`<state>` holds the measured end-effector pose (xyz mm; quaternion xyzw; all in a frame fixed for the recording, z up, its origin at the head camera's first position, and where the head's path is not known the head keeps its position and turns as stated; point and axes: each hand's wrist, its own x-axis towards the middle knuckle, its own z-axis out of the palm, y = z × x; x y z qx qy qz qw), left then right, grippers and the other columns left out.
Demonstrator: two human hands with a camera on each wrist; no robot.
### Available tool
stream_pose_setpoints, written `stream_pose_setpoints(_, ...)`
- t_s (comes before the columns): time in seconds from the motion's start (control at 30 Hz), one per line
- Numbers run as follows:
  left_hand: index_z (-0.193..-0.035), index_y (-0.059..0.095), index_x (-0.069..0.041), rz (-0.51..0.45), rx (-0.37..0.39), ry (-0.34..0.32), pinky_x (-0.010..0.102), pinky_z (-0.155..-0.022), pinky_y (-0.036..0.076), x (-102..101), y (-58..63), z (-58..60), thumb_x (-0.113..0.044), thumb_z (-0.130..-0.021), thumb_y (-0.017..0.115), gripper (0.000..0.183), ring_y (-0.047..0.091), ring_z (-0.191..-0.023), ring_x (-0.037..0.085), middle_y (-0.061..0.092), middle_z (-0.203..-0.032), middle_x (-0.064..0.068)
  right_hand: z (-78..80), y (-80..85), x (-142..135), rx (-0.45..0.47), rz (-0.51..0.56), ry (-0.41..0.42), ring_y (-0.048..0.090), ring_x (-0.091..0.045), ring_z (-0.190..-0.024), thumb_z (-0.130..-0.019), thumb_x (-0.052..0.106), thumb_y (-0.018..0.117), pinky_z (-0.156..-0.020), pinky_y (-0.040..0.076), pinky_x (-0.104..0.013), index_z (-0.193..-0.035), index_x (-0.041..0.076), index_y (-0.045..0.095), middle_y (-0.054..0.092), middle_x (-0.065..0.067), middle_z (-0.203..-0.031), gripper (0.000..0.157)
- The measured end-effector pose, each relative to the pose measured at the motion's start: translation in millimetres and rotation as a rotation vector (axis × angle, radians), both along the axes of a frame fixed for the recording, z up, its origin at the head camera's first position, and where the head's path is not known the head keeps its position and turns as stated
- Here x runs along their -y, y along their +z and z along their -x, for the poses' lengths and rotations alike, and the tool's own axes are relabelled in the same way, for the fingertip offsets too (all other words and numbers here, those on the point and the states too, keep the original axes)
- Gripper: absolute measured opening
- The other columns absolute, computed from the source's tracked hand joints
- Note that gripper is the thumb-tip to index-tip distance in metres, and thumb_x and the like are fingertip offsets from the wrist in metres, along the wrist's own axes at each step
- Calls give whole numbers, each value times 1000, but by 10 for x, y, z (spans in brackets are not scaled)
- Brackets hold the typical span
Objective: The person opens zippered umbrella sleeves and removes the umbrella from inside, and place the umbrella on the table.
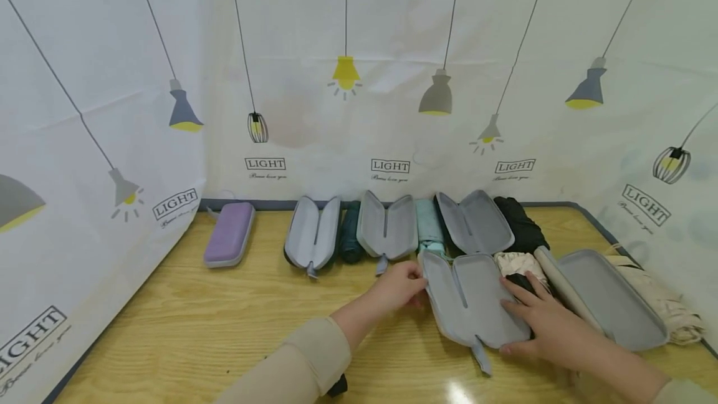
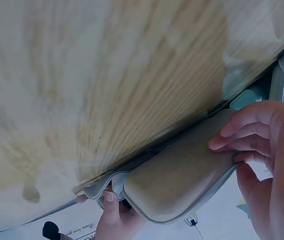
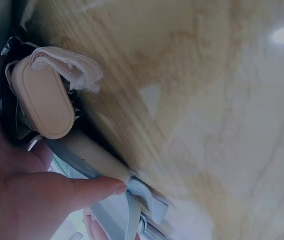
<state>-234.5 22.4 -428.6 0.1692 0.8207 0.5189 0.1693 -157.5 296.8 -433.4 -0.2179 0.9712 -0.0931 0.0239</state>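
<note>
An opened zip case [image 1: 493, 295] with a beige shell and grey lining lies front right of the middle in the head view, its pull tab toward me. My left hand [image 1: 401, 282] holds its left rim; in the left wrist view those fingers [image 2: 242, 127] lie against the beige shell [image 2: 182, 170]. At the opposite rim, my right hand [image 1: 544, 323] grips the case, thumb along the edge in the right wrist view. Beside this hand is a cream folded umbrella [image 1: 521, 264] with a black part; its oval peach end [image 3: 44, 102] and ribbed fabric show in the right wrist view.
Opened grey-lined cases [image 1: 387, 226] stand along the back, with a dark green roll [image 1: 351, 232], a mint roll [image 1: 430, 226] and a black bundle [image 1: 518, 223]. A closed purple case [image 1: 229, 234] sits left. Another open case [image 1: 614, 298] and a cream bundle [image 1: 662, 301] lie right.
</note>
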Motion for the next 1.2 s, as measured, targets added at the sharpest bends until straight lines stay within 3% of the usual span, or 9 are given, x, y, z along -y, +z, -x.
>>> stream_pose_setpoints(0.23, -86, 55, -3, -36, 44, 25, 32, -54, 49, -1, -30, 7, -13, -89, 54, 10, 63, -60, 29, 59, -81, 13, 9, -19, 13, -11, -12, -32, 7, -49, -128, -64, 75, 51, -85, 28, -66, -118, 5, 59, 26, -12, -143, 89)
stream_pose_setpoints(0.4, -89, 58, -5, -26, 63, 29, 33, -55, 50, 49, -27, 12, -22, -90, 55, 17, 61, -60, 29, 61, -77, 11, -26, -11, 83, -32, -91, -89, 8, -45, -129, -61, 79, 47, -81, 17, -74, -118, 12, 59, 23, -9, -145, 90)
stream_pose_setpoints(0.6, -95, 58, -9, 11, 46, 32, 33, -56, 49, 176, -38, 17, -33, -89, 55, 25, 60, -60, 25, 63, -75, 8, -66, 38, 182, -103, -97, -83, 11, -42, -130, -60, 80, 47, -88, 9, -70, -119, 13, 58, 20, -11, -145, 90)
stream_pose_setpoints(0.97, -101, 57, -10, 96, -15, 18, 35, -60, 47, 739, 77, -46, -28, -91, 52, 20, 60, -68, 23, 61, -76, 5, -150, 191, 390, -136, -15, -18, 12, -36, -132, -69, 70, 53, -97, 12, -61, -123, 13, 55, 23, -8, -145, 78)
stream_pose_setpoints(1.2, -101, 58, -9, 186, -126, 76, 35, -62, 48, 1279, 243, -79, -25, -92, 50, 20, 59, -69, 21, 62, -80, 7, -155, 249, 573, -252, 4, 71, 28, -35, -127, -76, 61, 54, -97, 23, -53, -118, 14, 58, 40, -11, -135, 63)
